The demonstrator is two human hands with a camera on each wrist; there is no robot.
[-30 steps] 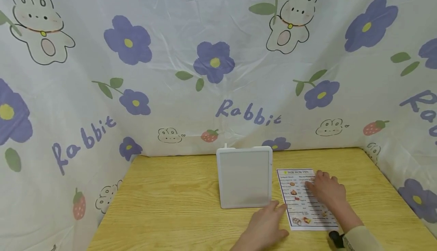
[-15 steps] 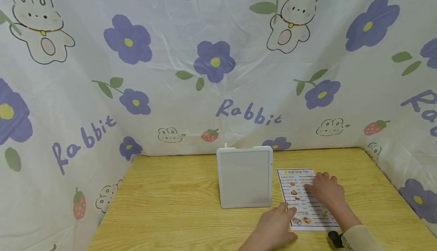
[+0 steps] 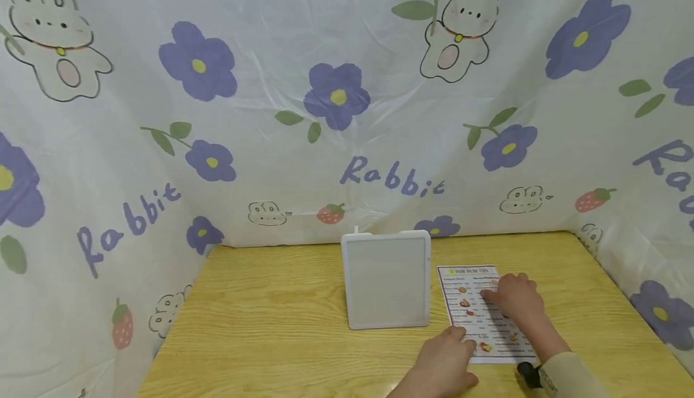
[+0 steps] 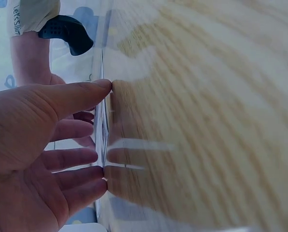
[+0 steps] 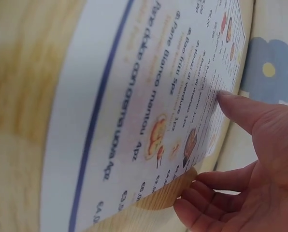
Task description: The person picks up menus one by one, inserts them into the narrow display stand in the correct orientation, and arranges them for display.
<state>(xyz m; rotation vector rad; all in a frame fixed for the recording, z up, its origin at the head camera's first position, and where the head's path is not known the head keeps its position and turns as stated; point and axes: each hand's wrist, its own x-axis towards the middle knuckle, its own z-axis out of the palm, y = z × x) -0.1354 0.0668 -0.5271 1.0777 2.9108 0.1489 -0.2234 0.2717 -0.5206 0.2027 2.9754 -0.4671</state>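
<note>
A printed dim sum menu sheet [image 3: 477, 317] with a dark border lies flat on the wooden table. My left hand [image 3: 441, 359] is at its lower left edge, and the fingertips touch the sheet and tabletop there. In the left wrist view the fingers of this hand [image 4: 42, 145] are spread and fairly straight, with the menu seen almost edge-on. On the sheet's upper right side rests my right hand [image 3: 519, 301]. The right wrist view has its thumb [image 5: 243, 108] on the print, while the other fingers lie loosely bent beside the menu's edge [image 5: 134, 106].
A white-framed panel [image 3: 387, 283] stands upright just left of the menu. The wooden table [image 3: 255, 307] ends at a rabbit-and-flower cloth [image 3: 303, 169] hanging behind and at both sides. A black device [image 3: 528, 375] sits by the right sleeve's cuff.
My left hand has moved right, from beside the panel's lower corner onto the menu's lower left edge. The right hand stays on the menu with little movement. The view has shifted slightly.
</note>
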